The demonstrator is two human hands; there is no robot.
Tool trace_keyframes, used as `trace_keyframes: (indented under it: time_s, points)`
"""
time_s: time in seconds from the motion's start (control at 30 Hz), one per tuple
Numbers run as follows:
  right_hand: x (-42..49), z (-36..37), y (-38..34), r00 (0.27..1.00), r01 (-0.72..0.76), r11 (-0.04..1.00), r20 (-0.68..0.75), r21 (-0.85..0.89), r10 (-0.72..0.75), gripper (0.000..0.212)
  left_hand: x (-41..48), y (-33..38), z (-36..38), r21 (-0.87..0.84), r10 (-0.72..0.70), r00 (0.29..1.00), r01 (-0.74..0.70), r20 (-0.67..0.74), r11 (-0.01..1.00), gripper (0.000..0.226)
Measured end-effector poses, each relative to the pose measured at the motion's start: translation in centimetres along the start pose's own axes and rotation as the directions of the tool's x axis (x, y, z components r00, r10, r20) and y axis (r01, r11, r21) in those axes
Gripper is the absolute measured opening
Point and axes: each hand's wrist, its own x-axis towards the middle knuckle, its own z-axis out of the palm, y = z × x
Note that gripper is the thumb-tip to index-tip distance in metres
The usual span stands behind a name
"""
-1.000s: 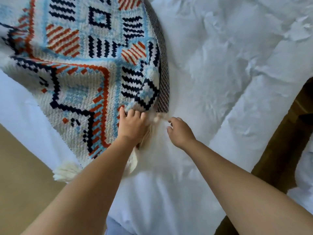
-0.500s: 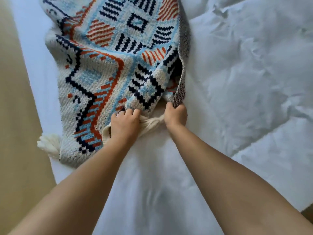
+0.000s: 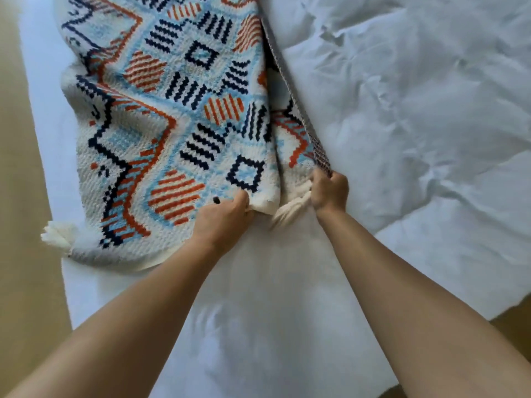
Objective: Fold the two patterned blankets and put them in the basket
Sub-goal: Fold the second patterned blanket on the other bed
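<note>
A knitted blanket [image 3: 172, 116] with blue, orange and navy geometric patterns on cream lies folded lengthwise on the white bed, running from the top of the head view down to my hands. My left hand [image 3: 221, 222] grips its near edge by the upper layer. My right hand [image 3: 329, 191] clutches the lower layer's corner beside the checkered underside, where a cream tassel [image 3: 290, 211] hangs between both hands. Another cream tassel [image 3: 59, 235] sticks out at the blanket's near left corner. No second blanket and no basket are in view.
A rumpled white duvet [image 3: 416, 110] covers the bed to the right of the blanket. The smoother white sheet [image 3: 273, 311] lies beneath my forearms. Tan floor [image 3: 20, 225] runs along the bed's left side and shows at the bottom right corner.
My right hand went from pinching the tassel to gripping the blanket's corner. Both hands now hold the near edge farther apart, and the two layers have spread open between them.
</note>
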Motion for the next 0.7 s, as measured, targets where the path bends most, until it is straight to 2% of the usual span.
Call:
trace_keyframes:
  time_s: [0.07, 0.17, 0.3, 0.43, 0.7]
  points:
    - [2.4, -3.7, 0.7, 0.998, -0.007, 1.000, -0.055, -0.022, 0.006, 0.023, 0.6, 2.0, 0.6, 0.087, 0.024, 0.994, -0.034, 0.111, 0.996, 0.030]
    - [6.0, -9.5, 2.1, 0.988, -0.041, 0.996, -0.151, -0.079, 0.029, 0.029, 1.3, 4.6, 2.5, 0.187, 0.043, 0.980, -0.080, 0.194, 0.979, 0.028]
    - [9.7, -15.1, 4.1, 0.979, -0.073, 0.979, -0.200, -0.189, 0.034, 0.031, 2.2, 8.7, 5.5, 0.309, -0.022, 0.941, -0.089, 0.337, 0.947, 0.021]
    - [11.8, -15.5, 5.6, 0.993, -0.053, 0.968, -0.117, -0.243, 0.025, 0.030, 4.6, 13.0, 7.3, 0.256, -0.114, 0.950, 0.038, 0.290, 0.966, 0.025]
    - [14.0, -14.1, 8.2, 0.996, -0.079, 0.966, -0.054, -0.247, 0.067, 0.030, 8.7, 16.0, 10.2, 0.231, -0.090, 0.965, 0.031, 0.248, 0.973, 0.029]
